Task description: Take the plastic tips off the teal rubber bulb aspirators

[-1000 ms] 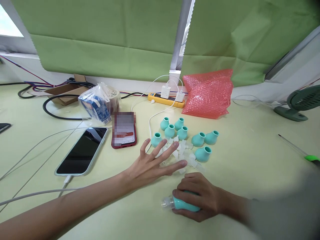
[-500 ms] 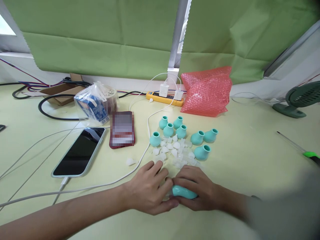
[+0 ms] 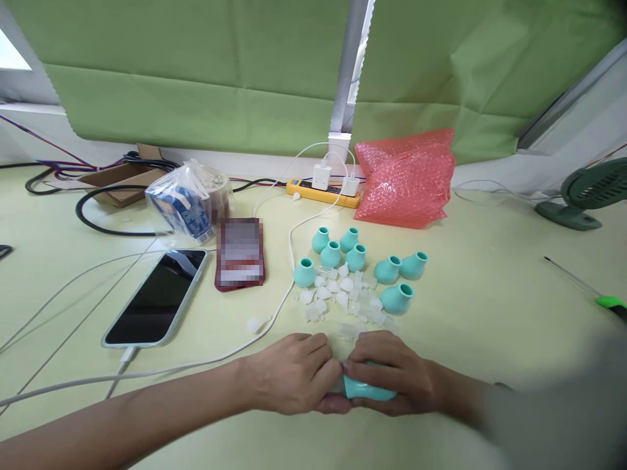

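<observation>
My right hand [image 3: 392, 372] is wrapped round a teal rubber bulb [image 3: 367, 390], which lies sideways near the table's front. My left hand [image 3: 304, 373] meets it at the bulb's left end, its fingers closed on a translucent piece [image 3: 337, 385] that is mostly hidden. Beyond my hands lies a loose pile of small clear and white plastic parts [image 3: 343, 285]. Several teal bulbs stand or lean around the pile with their mouths up, among them one at its left [image 3: 304, 274] and one at its right [image 3: 396, 299].
A white cable [image 3: 230, 356] runs past a dark phone [image 3: 157, 297] and a red-cased phone [image 3: 240, 254]. Behind are a bagged blue box [image 3: 189, 212], a yellow power strip [image 3: 313, 191] and a red bubble-wrap pouch [image 3: 406, 183]. A screwdriver [image 3: 610, 302] and a green fan [image 3: 568, 215] are at right.
Both hands and the held bulb have shifted slightly right and toward me. The fingers of my left hand have curled in more tightly.
</observation>
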The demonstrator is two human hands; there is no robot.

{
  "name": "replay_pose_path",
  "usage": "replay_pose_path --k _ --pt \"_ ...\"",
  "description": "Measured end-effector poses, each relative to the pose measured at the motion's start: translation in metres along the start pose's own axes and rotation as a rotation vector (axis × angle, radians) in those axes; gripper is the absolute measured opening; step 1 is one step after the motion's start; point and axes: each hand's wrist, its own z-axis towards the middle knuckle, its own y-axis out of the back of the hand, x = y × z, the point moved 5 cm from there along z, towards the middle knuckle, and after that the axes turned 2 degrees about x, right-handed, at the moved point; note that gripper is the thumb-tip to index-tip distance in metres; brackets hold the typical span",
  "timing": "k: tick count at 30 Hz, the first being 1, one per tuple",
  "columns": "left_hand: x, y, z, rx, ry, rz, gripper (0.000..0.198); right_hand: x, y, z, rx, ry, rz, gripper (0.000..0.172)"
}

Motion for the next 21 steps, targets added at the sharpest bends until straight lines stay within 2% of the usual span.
replay_pose_path --k 6,12,16,21 --pt "-0.006 0.0 0.001 -0.014 -0.079 -0.018 0.038 0.002 0.001 0.001 -0.021 0.029 0.123 0.015" --pt "-0.008 -0.001 0.001 -0.014 -0.111 -0.023 0.036 0.001 -0.01 -0.006 0.086 -0.012 0.152 0.02" --pt "-0.009 -0.002 0.001 0.012 -0.119 -0.034 0.036 0.0 -0.012 -0.011 0.056 -0.049 0.158 0.027" --pt "-0.01 -0.003 0.0 0.011 -0.111 -0.043 0.036 0.001 -0.015 -0.012 0.106 -0.121 0.144 0.03"
